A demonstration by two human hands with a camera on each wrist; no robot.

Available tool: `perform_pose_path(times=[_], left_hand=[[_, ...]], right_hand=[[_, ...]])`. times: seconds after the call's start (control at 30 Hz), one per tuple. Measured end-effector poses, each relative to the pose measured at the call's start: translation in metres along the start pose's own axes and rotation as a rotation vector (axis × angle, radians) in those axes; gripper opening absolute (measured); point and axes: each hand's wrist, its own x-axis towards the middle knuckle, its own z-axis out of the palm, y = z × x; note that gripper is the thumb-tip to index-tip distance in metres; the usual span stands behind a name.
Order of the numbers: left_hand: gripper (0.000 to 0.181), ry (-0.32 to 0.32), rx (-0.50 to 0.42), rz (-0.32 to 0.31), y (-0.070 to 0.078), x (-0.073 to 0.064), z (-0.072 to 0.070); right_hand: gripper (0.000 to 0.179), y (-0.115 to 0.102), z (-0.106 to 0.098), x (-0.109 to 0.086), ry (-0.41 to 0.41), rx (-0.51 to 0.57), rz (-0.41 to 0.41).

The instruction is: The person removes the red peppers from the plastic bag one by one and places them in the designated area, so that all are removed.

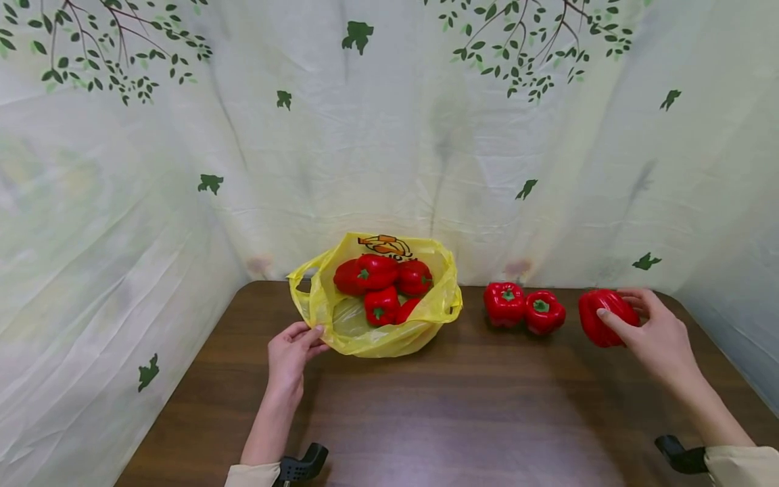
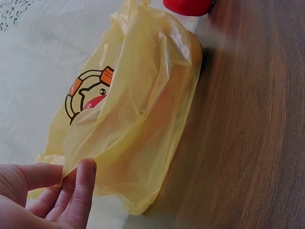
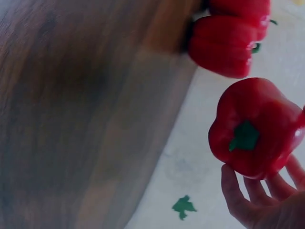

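Note:
My left hand [image 1: 291,355] pinches the near left rim of a yellow plastic bag [image 1: 389,347], thumb against fingers, as the left wrist view also shows. The bag's mouth gapes upward, with several red bell peppers [image 1: 381,306] inside and a printed cartoon on its far wall. At the right, my right hand [image 1: 663,331] grips another red bell pepper [image 3: 252,129] between thumb and fingers. That pepper is tilted, its green stem facing the right wrist camera. Two more red bell peppers [image 1: 504,304] [image 1: 544,312] stand side by side between the bag and my right hand.
The brown wooden table [image 1: 462,412] stretches under everything. Right behind its far edge hangs a pale cloth [image 1: 389,149] printed with leaves and branches, which also closes off both sides. Black wrist camera mounts [image 1: 304,463] sit at both sleeves.

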Motion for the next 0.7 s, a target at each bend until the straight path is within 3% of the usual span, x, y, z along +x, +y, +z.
perform_pose_path(times=[0.3,0.5,0.7], left_hand=[[0.027,-0.003,-0.006,0.008,0.0,-0.001,-0.001],[0.03,-0.012,0.002,-0.005,-0.001,0.0,0.0],[0.03,-0.01,0.004,-0.001,-0.001,0.001,0.0]], right_hand=[[0.067,0.021,0.015,0.008,-0.072,-0.163,0.045],[0.064,0.033,0.021,0.011,-0.09,-0.184,0.035],[0.064,0.034,0.026,0.013,-0.055,-0.194,0.035]])
